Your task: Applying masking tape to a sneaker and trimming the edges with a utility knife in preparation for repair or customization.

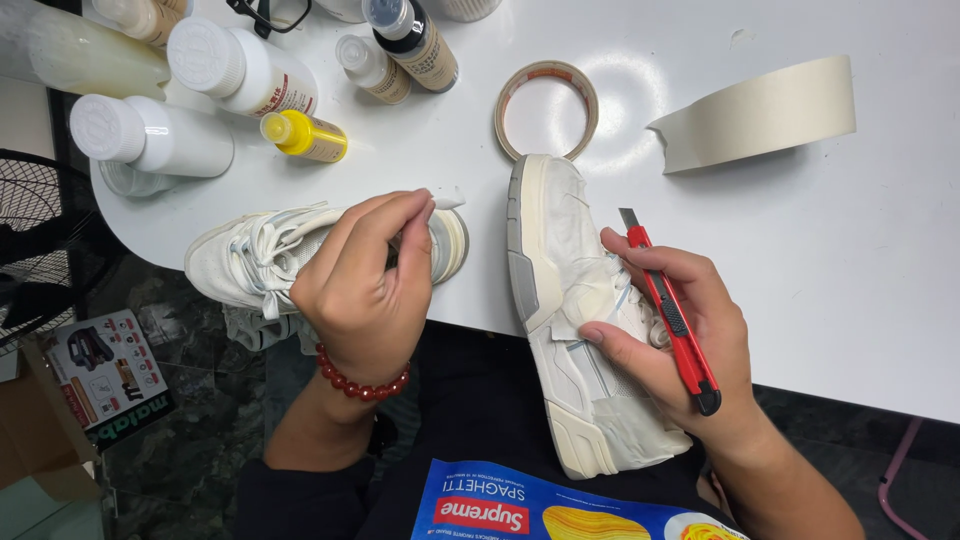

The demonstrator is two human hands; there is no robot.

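My right hand (680, 330) grips a red utility knife (668, 310) with its blade pointing away from me, and the same hand steadies a white sneaker (560, 300) lying on its side, partly wrapped in masking tape. My left hand (370, 280) pinches a small scrap of pale tape (448, 201) between thumb and fingers. It hovers over a second white sneaker (260, 262) lying at the table's front edge. A red bead bracelet (360, 382) circles my left wrist.
On the white table (800, 250) stand a narrow tape roll (547, 108), a wide masking tape roll (765, 112), white bottles (150, 135), a yellow bottle (305, 136) and brown bottles (415, 42). A blue printed bag (520, 505) lies on my lap. A fan (30, 250) stands at left.
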